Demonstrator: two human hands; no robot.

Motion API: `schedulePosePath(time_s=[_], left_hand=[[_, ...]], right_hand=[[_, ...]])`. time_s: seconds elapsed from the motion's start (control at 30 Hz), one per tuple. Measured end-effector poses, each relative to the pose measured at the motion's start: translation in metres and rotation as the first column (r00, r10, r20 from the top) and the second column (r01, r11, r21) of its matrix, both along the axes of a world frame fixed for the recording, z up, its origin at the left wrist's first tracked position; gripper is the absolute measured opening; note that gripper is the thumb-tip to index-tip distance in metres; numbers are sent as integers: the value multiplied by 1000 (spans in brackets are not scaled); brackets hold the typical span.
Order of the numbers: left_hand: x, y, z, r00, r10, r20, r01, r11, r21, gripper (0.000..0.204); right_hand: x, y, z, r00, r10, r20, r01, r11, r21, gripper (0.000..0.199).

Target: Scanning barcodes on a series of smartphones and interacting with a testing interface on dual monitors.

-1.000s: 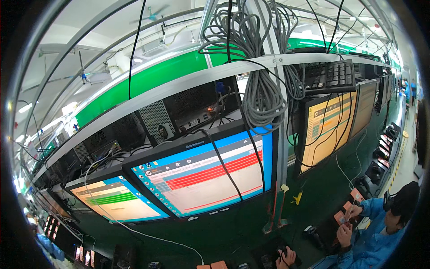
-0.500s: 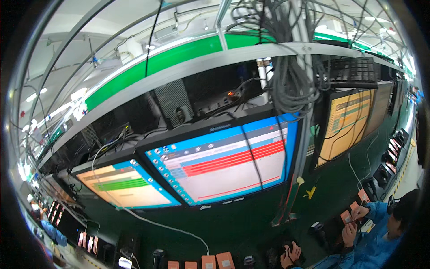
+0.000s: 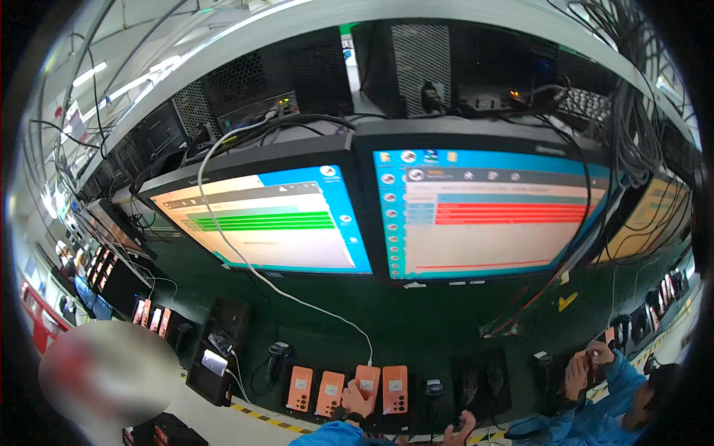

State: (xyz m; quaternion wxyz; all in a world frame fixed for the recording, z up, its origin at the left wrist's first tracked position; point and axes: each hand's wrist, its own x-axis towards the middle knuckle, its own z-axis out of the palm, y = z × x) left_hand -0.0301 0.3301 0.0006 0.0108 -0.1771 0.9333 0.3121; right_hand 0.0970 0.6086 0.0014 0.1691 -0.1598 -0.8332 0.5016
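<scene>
Several orange phones [image 3: 396,391] lie back side up in a row on the dark green bench, each with a white label. A white cable [image 3: 327,306] runs down to the top end of one of the middle phones [image 3: 369,372]. My left hand [image 3: 359,401], with a dark band at the wrist, reaches over the lower left of that cabled phone. Its fingers are apart, touching or just above the phone. At the lower edge, my right hand [image 3: 460,430] is raised with fingers apart and nothing visible in it. A dark mouse [image 3: 494,382] is beyond it.
Two lit monitors [image 3: 491,215] stand behind the phones. Handheld scanners [image 3: 278,360] flank the row, and a black stand [image 3: 216,357] holds a lit screen at left. On the right a co-worker in blue [image 3: 617,398] handles an item. Yellow-black tape [image 3: 271,420] marks the bench edge.
The view has swung left and down, showing the phone row whole. My left hand has come in over the cabled phone. My right hand has left the dark mouse area and is nearer the lower edge.
</scene>
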Motion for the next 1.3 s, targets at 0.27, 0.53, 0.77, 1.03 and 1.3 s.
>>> schedulePosePath(time_s=[0.27, 0.53, 0.77, 1.03, 1.3], left_hand=[[28, -11, -17, 997, -71, -19, 72, 881, 468, 39], [54, -13, 3, 945, -217, -243, 326, 662, 675, 40], [31, -29, -21, 983, -162, 86, 90, 835, 542, 41], [6, -53, 3, 985, -149, -83, 164, 963, 216, 52], [-59, -239, 18, 831, 550, 83, -526, 826, -201, 61]], right_hand=[[-86, -99, 44, 927, 372, 47, -349, 901, -257, 37], [-145, -163, 41, 937, 294, 190, -234, 929, -288, 40], [-141, -147, 8, 984, -18, 180, 8, 998, 57, 43], [-119, -123, -32, 927, 189, 324, -205, 979, 14, 21], [-131, -127, -13, 966, 120, 229, -175, 956, 235, 34]])
